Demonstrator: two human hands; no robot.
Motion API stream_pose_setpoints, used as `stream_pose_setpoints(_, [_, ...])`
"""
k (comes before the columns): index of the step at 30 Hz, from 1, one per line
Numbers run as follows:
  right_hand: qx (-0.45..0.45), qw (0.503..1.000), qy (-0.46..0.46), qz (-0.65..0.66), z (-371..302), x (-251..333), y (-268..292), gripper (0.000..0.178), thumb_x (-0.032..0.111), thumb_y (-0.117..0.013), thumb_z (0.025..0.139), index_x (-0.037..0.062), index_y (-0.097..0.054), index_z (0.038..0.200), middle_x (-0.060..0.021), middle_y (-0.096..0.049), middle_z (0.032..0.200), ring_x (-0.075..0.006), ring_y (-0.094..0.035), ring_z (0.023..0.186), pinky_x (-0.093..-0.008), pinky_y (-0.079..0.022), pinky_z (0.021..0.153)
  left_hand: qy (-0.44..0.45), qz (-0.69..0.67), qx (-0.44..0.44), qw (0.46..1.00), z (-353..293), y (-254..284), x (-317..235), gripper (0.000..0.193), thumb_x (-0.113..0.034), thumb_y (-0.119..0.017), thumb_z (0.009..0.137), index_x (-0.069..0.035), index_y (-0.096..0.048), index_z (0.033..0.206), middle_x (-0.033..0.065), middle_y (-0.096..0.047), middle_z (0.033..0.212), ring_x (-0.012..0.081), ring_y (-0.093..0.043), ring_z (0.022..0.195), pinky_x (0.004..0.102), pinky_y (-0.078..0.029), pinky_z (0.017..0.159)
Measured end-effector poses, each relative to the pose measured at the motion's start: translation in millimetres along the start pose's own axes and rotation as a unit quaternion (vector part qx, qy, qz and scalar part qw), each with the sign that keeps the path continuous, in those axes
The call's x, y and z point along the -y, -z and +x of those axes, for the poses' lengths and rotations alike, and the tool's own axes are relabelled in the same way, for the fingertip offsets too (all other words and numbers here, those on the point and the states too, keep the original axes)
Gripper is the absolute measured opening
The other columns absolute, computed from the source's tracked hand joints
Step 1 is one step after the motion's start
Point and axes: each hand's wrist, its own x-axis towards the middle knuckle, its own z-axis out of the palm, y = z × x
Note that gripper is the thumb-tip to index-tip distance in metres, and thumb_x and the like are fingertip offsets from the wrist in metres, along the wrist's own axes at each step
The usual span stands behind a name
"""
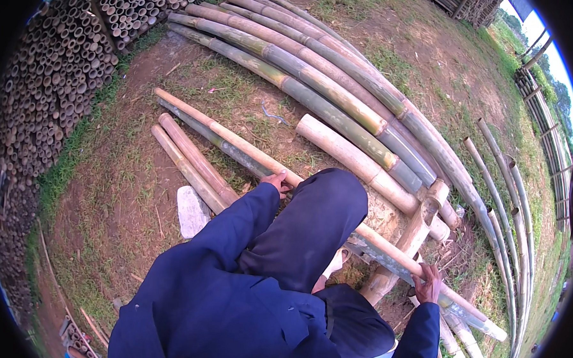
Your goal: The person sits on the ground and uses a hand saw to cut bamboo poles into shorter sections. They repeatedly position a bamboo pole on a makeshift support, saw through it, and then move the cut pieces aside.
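A long pale bamboo pole (223, 132) runs from far left to lower right, its middle hidden behind my raised knee. My left hand (278, 182) is closed on it just left of the knee. Farther right, my right hand (427, 284) grips the same pole with bent fingers. Alongside it, on the near side, lies a grey-green bamboo pole (236, 154). Under the right-hand stretch, a thick bamboo piece with a cut-out opening (414, 238) lies crosswise. A thick pale bamboo length (354, 157) rests on the ground beyond my knee.
Several thick green bamboo poles (328, 104) lie side by side across the far ground. Two short bamboo lengths (194, 160) and a pale flat stone (192, 212) are at my left. Stacked bamboo (55, 66) fills the far left. Thinner poles (512, 214) lie at right.
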Motion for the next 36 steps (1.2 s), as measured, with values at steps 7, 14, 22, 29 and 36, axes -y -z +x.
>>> stream_pose_setpoints(7, [0.021,0.998,-0.044,0.035,-3,-8,-17,0.052,0.013,-0.091,0.067,0.0041,-0.073,0.115,-0.0141,-0.061,0.097,-0.036,-0.061,0.098,-0.0466,-0.048,0.088,0.036,0.04,-0.01,0.998,5,-9,7,0.036,-0.035,-0.059,0.106,-0.001,-0.066,0.096,0.0104,-0.069,0.079,0.0209,-0.067,0.059,0.033,-0.057,0.052])
stream_pose_setpoints(14, [0.013,1.0,-0.008,0.022,6,-22,-25,0.053,0.012,-0.09,0.067,0.0041,-0.072,0.116,-0.0147,-0.062,0.103,-0.0377,-0.058,0.104,-0.0471,-0.047,0.091,0.044,0.082,0.017,0.996,32,-2,16,0.048,-0.042,-0.059,0.104,0.003,-0.067,0.089,0.0148,-0.073,0.077,0.0212,-0.067,0.054,0.0343,-0.055,0.047])
stream_pose_setpoints(22, [0.026,0.998,0.05,0.033,3,-16,-26,0.055,0.01,-0.087,0.07,0.0026,-0.071,0.121,-0.0168,-0.068,0.118,-0.0396,-0.061,0.111,-0.0479,-0.048,0.097,0.019,0.044,-0.041,0.998,46,7,27,0.052,-0.047,-0.074,0.093,0.004,-0.066,0.085,0.0163,-0.072,0.075,0.0247,-0.066,0.049,0.0368,-0.055,0.045])
stream_pose_setpoints(29, [0.041,0.998,-0.014,0.045,-9,-27,-35,0.066,0.01,-0.087,0.072,0.0029,-0.064,0.133,-0.021,-0.063,0.136,-0.0411,-0.058,0.126,-0.0491,-0.044,0.111,-0.181,0.502,-0.109,0.839,-6,-2,-1,0.041,-0.044,-0.075,0.091,-0.003,-0.069,0.096,0.0141,-0.072,0.081,0.0354,-0.07,0.077,0.0488,-0.055,0.074])
stream_pose_setpoints(36, [0.073,0.994,0.01,-0.079,-11,-13,-34,0.094,0.016,-0.092,0.064,0.0071,-0.048,0.147,-0.0187,-0.056,0.144,-0.0377,-0.052,0.135,-0.0492,-0.039,0.115,-0.591,0.6,0.055,0.536,-17,-35,10,0.043,-0.037,-0.058,0.097,-0.014,-0.056,0.133,0.0082,-0.053,0.142,0.0289,-0.048,0.133,0.0402,-0.044,0.103])
